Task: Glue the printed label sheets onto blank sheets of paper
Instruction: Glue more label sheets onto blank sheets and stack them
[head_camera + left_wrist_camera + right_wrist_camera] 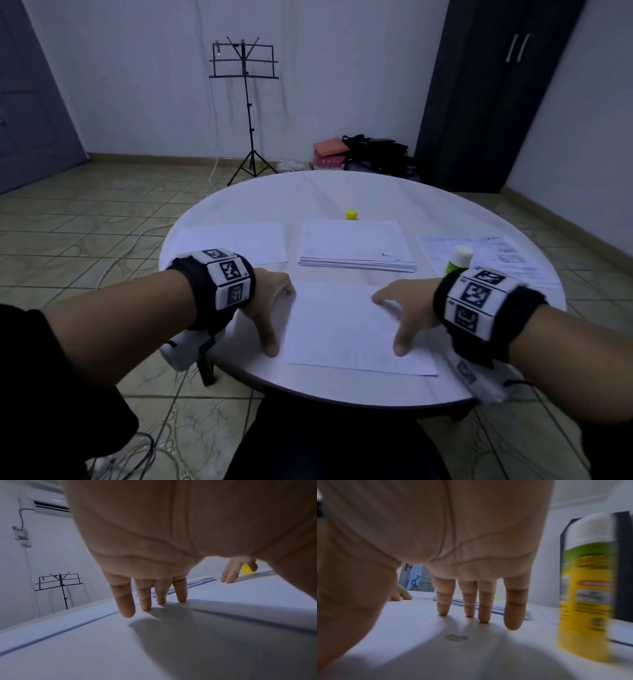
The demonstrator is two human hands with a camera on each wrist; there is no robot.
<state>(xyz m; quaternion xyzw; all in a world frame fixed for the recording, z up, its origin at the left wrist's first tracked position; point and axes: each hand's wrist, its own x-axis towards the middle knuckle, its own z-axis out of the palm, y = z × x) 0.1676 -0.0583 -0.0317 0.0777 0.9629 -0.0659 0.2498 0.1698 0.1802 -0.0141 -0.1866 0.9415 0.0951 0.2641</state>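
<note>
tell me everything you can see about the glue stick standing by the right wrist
The glue stick stands upright on the round white table, just right of the right hand and not touched by it. It is a plastic-looking cylinder with a white cap on top, a green band below the cap and a yellow body with printed text too blurred to read. Its base rests at the edge of the printed sheets. In the head view the wristband hides its lower half.
</note>
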